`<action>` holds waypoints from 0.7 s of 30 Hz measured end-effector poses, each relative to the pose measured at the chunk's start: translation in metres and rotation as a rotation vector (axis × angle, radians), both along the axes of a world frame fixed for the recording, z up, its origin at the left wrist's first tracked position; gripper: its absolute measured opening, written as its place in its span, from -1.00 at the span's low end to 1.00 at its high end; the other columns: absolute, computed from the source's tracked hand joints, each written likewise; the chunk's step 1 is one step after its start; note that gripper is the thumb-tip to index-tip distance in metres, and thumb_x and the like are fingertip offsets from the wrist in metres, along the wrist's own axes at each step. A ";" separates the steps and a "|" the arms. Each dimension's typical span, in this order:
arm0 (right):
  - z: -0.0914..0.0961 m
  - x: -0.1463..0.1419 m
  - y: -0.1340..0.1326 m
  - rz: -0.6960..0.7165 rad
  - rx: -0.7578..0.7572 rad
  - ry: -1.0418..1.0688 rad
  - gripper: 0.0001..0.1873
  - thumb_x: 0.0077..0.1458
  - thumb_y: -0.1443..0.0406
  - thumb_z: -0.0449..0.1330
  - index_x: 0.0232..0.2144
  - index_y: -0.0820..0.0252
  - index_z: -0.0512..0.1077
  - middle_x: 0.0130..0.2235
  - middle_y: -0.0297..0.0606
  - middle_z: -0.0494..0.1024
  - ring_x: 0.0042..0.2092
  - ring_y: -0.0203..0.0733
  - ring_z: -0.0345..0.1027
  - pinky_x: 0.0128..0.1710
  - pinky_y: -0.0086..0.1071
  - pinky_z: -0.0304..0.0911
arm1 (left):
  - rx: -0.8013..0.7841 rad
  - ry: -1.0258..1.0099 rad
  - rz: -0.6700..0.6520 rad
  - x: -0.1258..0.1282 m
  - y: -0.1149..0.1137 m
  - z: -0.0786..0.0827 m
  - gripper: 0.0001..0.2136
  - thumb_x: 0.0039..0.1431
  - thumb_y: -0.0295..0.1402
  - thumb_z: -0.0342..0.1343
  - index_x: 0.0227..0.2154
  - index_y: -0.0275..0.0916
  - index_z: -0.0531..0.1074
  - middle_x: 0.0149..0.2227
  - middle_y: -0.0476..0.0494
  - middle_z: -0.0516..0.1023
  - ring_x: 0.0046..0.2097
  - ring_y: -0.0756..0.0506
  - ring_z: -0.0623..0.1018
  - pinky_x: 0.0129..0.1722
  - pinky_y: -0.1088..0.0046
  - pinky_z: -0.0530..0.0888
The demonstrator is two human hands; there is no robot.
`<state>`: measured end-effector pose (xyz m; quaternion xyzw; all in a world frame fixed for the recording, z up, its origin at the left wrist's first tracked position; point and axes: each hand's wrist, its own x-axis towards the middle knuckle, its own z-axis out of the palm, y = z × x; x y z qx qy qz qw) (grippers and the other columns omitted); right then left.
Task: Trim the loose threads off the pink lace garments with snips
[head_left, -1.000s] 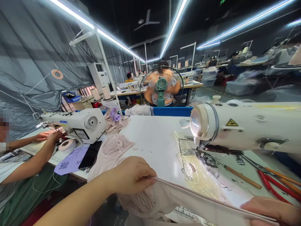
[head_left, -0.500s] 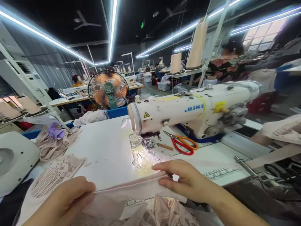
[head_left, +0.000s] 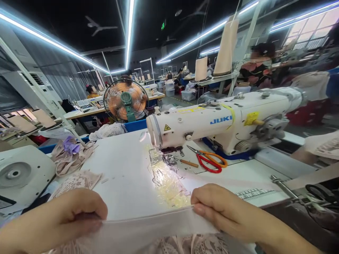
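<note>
My left hand [head_left: 63, 217] and my right hand [head_left: 222, 210] each pinch the top edge of a pale pink fabric piece [head_left: 148, 229], stretched between them at the near edge of the white table [head_left: 119, 176]. Lace shows below the fabric at the bottom of the view. Just beyond my right hand stands a white JUKI sewing machine [head_left: 219, 121], with its needle area [head_left: 169, 158] lit above a shiny clear sheet [head_left: 166, 181].
Orange and red scissors [head_left: 210, 162] and a wooden-handled tool [head_left: 188, 163] lie under the machine arm. Pink lace pieces [head_left: 71, 157] are piled at the left near another machine [head_left: 21, 176]. A fan [head_left: 125, 100] stands behind. Other people work at far tables.
The view swung from the left toward the sewing machine. My hands came closer together along the fabric edge, then raised and tightened it in front of me.
</note>
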<state>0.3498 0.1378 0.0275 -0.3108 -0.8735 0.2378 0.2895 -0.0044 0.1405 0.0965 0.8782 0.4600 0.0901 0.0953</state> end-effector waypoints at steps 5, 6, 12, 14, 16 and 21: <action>-0.023 0.011 0.017 -0.125 -0.263 -0.082 -0.44 0.30 -0.11 -0.31 -0.58 0.10 0.02 -0.59 -0.42 0.19 -0.54 -0.27 0.16 -0.54 -0.45 0.11 | -0.397 0.055 -0.109 0.033 0.044 -0.006 -0.82 0.18 -0.34 0.00 -0.39 -0.23 0.49 -0.43 -0.02 0.56 -0.39 -0.03 0.50 -0.41 0.60 0.37; -0.032 0.015 0.023 -0.144 -0.283 -0.108 -0.46 0.31 -0.07 -0.28 -0.58 0.10 0.02 -0.61 -0.43 0.19 -0.56 -0.28 0.18 -0.55 -0.45 0.13 | -0.387 0.032 -0.100 0.039 0.050 -0.017 -0.82 0.19 -0.34 -0.01 -0.39 -0.25 0.48 -0.44 -0.03 0.55 -0.41 -0.02 0.48 -0.43 0.60 0.36; -0.073 0.029 0.045 -0.331 -0.206 -0.204 -0.57 0.25 0.04 -0.11 -0.50 0.13 0.30 -0.46 -0.16 0.50 -0.39 0.00 0.42 -0.39 -0.20 0.33 | -0.266 0.000 -0.069 0.058 0.051 -0.058 -0.83 0.21 -0.36 -0.02 -0.32 -0.24 0.48 -0.33 -0.10 0.58 -0.30 -0.07 0.51 -0.31 0.51 0.36; -0.071 0.019 0.043 -0.338 -0.098 -0.157 -0.61 0.17 -0.01 0.04 -0.22 0.15 0.44 -0.10 -0.01 0.52 -0.07 0.18 0.38 -0.12 -0.01 0.30 | -0.227 0.018 -0.089 0.063 0.043 -0.055 -0.84 0.21 -0.37 0.00 -0.33 -0.24 0.49 -0.32 -0.12 0.59 -0.27 -0.10 0.51 -0.28 0.46 0.35; -0.060 -0.005 0.034 -0.232 0.017 -0.036 -0.54 0.08 0.05 0.22 0.01 0.03 0.38 0.09 -0.15 0.42 0.12 0.11 0.24 0.10 -0.04 0.17 | -0.198 0.039 -0.114 0.068 0.035 -0.050 -0.85 0.20 -0.37 0.02 -0.34 -0.25 0.49 -0.35 -0.13 0.59 -0.29 -0.11 0.52 -0.29 0.43 0.32; -0.029 -0.081 0.016 -0.074 -0.221 0.065 -0.85 0.03 0.39 0.20 -0.28 0.13 0.40 -0.30 -0.30 0.51 -0.27 -0.13 0.39 -0.30 -0.32 0.32 | -0.040 0.113 -0.192 0.073 0.016 -0.041 -0.87 0.22 -0.35 0.07 -0.33 -0.26 0.48 -0.44 -0.08 0.56 -0.35 -0.10 0.53 -0.34 0.41 0.28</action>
